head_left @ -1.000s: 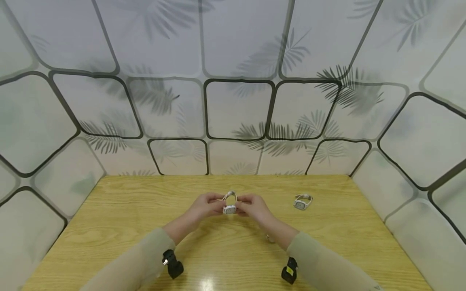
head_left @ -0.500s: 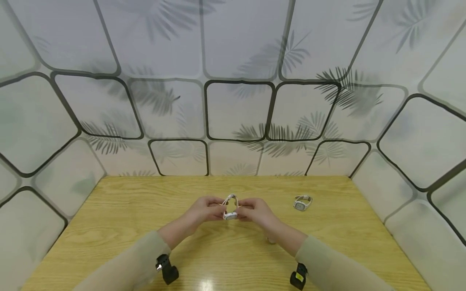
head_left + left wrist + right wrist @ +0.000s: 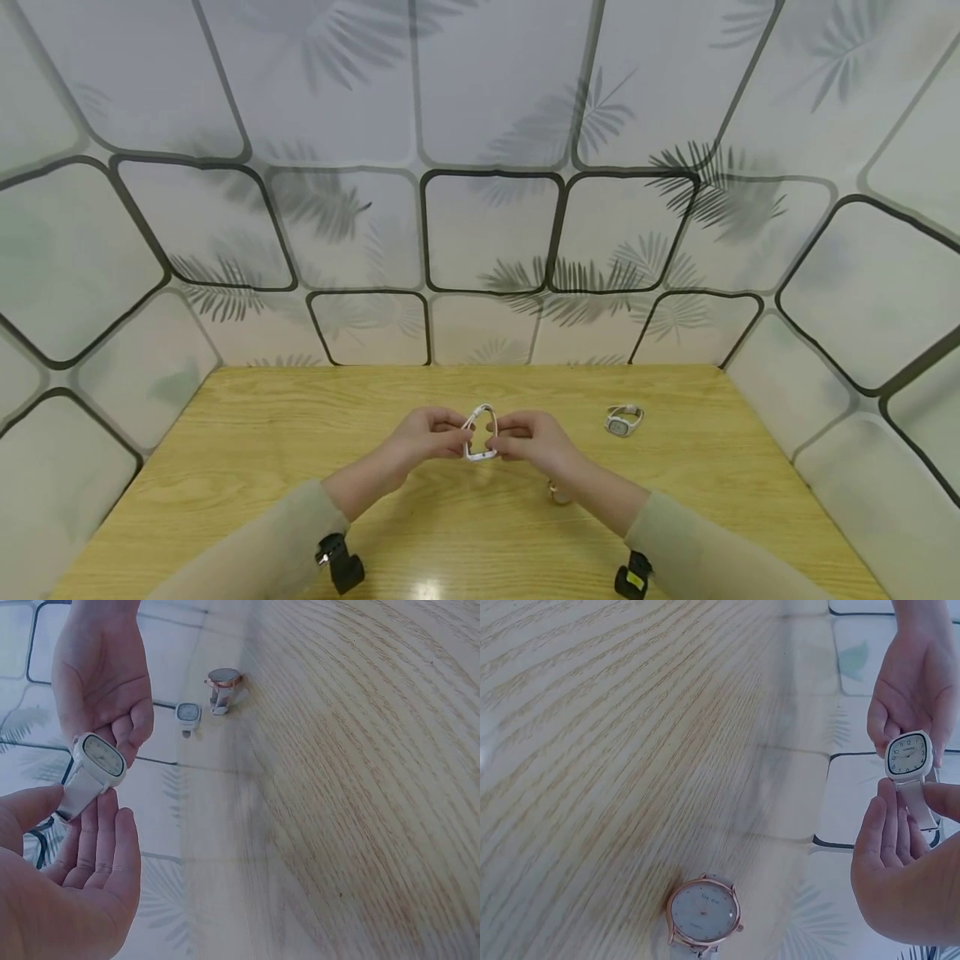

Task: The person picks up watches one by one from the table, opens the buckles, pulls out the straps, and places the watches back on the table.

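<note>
Both hands (image 3: 426,435) (image 3: 537,437) half-curled in a pinch on one white watch (image 3: 910,756).

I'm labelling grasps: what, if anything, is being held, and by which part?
A white watch with a squarish face, held by its strap: left hand pinching one side, right hand the other.

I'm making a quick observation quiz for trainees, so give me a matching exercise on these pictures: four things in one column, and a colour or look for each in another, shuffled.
Column one:
1. Round watch
2. Held watch
3. Backdrop
4. Table

Column two:
A. Leaf prints and dark-outlined panels
B. Yellowish wood grain
C. Rose-gold rim
D. White, squarish case

Right pairs: 1-C, 2-D, 3-A, 4-B
</note>
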Demonstrator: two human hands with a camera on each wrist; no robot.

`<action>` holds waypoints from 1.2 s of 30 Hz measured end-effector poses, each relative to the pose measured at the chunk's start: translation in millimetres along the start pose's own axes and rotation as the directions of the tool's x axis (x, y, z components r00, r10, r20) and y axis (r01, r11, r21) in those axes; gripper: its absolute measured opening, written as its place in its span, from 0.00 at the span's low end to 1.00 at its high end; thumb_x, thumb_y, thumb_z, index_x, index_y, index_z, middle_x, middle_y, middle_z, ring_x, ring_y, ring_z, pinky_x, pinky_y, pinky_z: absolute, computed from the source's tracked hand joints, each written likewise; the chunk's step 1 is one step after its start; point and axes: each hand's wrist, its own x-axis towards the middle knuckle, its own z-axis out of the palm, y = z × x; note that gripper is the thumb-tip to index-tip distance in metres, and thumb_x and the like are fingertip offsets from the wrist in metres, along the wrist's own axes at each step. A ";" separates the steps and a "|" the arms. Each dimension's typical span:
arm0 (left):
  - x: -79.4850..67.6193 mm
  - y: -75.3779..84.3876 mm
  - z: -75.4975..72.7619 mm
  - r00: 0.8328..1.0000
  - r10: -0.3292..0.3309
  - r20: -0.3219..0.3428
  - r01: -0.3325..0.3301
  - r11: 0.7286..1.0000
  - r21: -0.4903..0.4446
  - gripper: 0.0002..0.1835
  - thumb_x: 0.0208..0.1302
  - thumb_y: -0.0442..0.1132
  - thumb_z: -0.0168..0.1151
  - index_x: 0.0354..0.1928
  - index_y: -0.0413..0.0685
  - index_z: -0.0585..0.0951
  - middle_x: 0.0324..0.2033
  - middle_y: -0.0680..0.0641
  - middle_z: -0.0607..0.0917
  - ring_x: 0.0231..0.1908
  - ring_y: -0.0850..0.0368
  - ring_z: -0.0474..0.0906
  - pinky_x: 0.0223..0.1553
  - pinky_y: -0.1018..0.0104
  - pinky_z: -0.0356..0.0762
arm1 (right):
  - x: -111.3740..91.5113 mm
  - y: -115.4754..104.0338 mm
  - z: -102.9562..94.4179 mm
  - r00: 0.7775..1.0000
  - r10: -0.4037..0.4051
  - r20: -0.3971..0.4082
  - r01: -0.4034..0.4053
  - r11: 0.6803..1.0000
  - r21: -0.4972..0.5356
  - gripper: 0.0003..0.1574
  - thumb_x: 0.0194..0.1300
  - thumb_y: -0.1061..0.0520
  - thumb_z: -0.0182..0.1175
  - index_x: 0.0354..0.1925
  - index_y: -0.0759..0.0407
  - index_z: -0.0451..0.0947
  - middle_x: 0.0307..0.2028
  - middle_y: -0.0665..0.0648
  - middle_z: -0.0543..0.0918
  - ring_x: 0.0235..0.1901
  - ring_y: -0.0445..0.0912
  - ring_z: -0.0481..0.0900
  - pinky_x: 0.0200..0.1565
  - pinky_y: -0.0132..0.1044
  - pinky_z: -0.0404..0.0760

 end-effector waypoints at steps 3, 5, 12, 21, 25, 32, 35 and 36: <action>-2.0 2.1 0.1 1.000 0.007 0.003 -0.008 1.000 0.027 0.16 0.75 0.35 0.65 0.56 0.28 0.82 0.47 0.35 0.90 0.38 0.63 0.87 0.59 0.47 0.87 | -3.0 -1.6 -1.2 1.000 0.018 0.003 -0.018 1.000 0.000 0.23 0.73 0.61 0.67 0.59 0.76 0.80 0.49 0.68 0.90 0.43 0.41 0.89 0.54 0.50 0.91; -2.8 2.8 0.1 1.000 0.017 0.009 -0.017 0.999 0.042 0.16 0.74 0.35 0.66 0.56 0.28 0.82 0.44 0.40 0.90 0.39 0.63 0.86 0.59 0.46 0.87 | -4.9 -2.3 -2.2 1.000 0.022 0.007 -0.022 1.000 -0.006 0.23 0.73 0.60 0.67 0.59 0.75 0.81 0.47 0.65 0.90 0.42 0.39 0.88 0.54 0.50 0.90; -7.8 6.4 1.8 0.999 0.045 0.014 -0.046 0.995 0.084 0.16 0.73 0.34 0.69 0.55 0.28 0.83 0.41 0.44 0.90 0.41 0.58 0.87 0.58 0.49 0.88 | -9.4 -3.5 -4.1 1.000 -0.019 0.006 0.019 0.999 -0.047 0.19 0.73 0.61 0.68 0.55 0.73 0.83 0.44 0.62 0.90 0.44 0.50 0.90 0.53 0.45 0.90; -10.9 6.3 4.0 0.995 0.101 -0.013 -0.098 0.984 0.150 0.13 0.70 0.31 0.70 0.52 0.28 0.84 0.41 0.43 0.90 0.39 0.61 0.85 0.50 0.60 0.88 | -11.4 -1.5 -5.3 0.994 -0.105 0.012 0.106 0.989 -0.106 0.13 0.72 0.64 0.68 0.50 0.73 0.84 0.44 0.66 0.90 0.39 0.38 0.86 0.45 0.29 0.87; -12.1 6.6 5.1 0.992 0.125 -0.021 -0.120 0.977 0.174 0.12 0.69 0.30 0.70 0.50 0.29 0.85 0.40 0.42 0.90 0.38 0.62 0.84 0.45 0.65 0.87 | -11.7 -0.7 -4.4 0.986 -0.164 0.007 0.163 0.973 -0.163 0.11 0.70 0.65 0.70 0.48 0.71 0.85 0.42 0.66 0.90 0.39 0.39 0.86 0.42 0.27 0.86; -14.0 6.1 6.2 0.983 0.178 -0.037 -0.167 0.964 0.207 0.11 0.68 0.29 0.71 0.48 0.30 0.86 0.41 0.38 0.90 0.40 0.59 0.85 0.44 0.65 0.88 | -11.9 2.5 -4.0 0.968 -0.251 -0.009 0.240 0.935 -0.261 0.10 0.67 0.65 0.72 0.46 0.68 0.86 0.40 0.63 0.91 0.39 0.44 0.88 0.43 0.28 0.87; -14.5 5.8 6.8 0.979 0.198 -0.039 -0.185 0.959 0.213 0.10 0.67 0.29 0.71 0.47 0.31 0.86 0.42 0.37 0.90 0.41 0.58 0.86 0.44 0.65 0.88 | -13.0 4.3 -4.6 0.960 -0.281 -0.010 0.265 0.916 -0.300 0.09 0.67 0.64 0.73 0.45 0.65 0.87 0.40 0.61 0.91 0.40 0.44 0.89 0.45 0.30 0.87; -14.6 5.6 7.0 0.979 0.202 -0.040 -0.189 0.959 0.210 0.09 0.67 0.29 0.71 0.47 0.31 0.86 0.42 0.37 0.90 0.41 0.58 0.86 0.44 0.65 0.88 | -13.3 4.6 -4.8 0.957 -0.289 -0.011 0.271 0.911 -0.311 0.09 0.67 0.63 0.73 0.45 0.64 0.87 0.40 0.60 0.91 0.40 0.44 0.89 0.46 0.31 0.88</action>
